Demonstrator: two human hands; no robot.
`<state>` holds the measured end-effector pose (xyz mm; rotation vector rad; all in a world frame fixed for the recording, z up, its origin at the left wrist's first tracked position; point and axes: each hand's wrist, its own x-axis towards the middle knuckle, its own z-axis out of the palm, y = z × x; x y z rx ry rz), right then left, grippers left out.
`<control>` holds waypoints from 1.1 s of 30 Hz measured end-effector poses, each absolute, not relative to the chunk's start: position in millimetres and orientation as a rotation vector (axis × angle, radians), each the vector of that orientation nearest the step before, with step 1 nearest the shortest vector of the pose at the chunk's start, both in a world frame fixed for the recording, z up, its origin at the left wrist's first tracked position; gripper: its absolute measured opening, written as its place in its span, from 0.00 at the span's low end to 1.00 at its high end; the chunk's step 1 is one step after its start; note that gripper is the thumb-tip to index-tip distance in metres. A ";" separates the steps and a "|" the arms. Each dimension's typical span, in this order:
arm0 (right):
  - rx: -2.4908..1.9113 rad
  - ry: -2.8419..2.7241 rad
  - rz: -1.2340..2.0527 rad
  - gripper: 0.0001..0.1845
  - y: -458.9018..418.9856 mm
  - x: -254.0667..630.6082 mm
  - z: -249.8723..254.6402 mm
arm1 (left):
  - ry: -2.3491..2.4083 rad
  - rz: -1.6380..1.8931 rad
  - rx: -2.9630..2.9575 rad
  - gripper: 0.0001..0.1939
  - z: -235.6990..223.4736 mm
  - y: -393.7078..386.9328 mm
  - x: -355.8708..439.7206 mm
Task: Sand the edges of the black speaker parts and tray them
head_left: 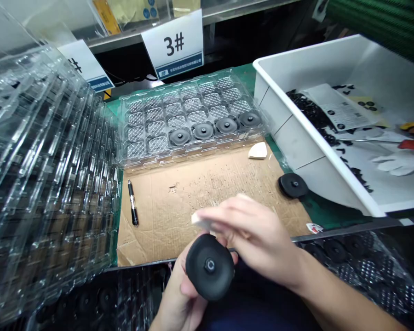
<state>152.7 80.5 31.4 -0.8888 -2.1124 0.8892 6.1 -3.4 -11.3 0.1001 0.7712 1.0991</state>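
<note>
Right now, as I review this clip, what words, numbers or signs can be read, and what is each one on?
"3#": large black print on the white card sign.
"东莞市…科技有限公司": on the blue strip along that card's foot; the middle is too small to read.
"#": on the white card further left; anything before it is hidden.
Printed leaflet in the white bin: too small to read.

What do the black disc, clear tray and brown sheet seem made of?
The black disc looks like matte plastic or rubber: dull face, though the look cannot settle which. The clear tray seems thin formed plastic, glossy and see-through, with pressed pockets. The sheet looks like corrugated cardboard, its paper surface scuffed and torn.
</note>
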 end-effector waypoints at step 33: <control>-1.280 -1.878 1.500 0.21 38.5 167.3 -31.8 | 0.597 1.077 0.060 0.29 -12.2 -14.5 3.1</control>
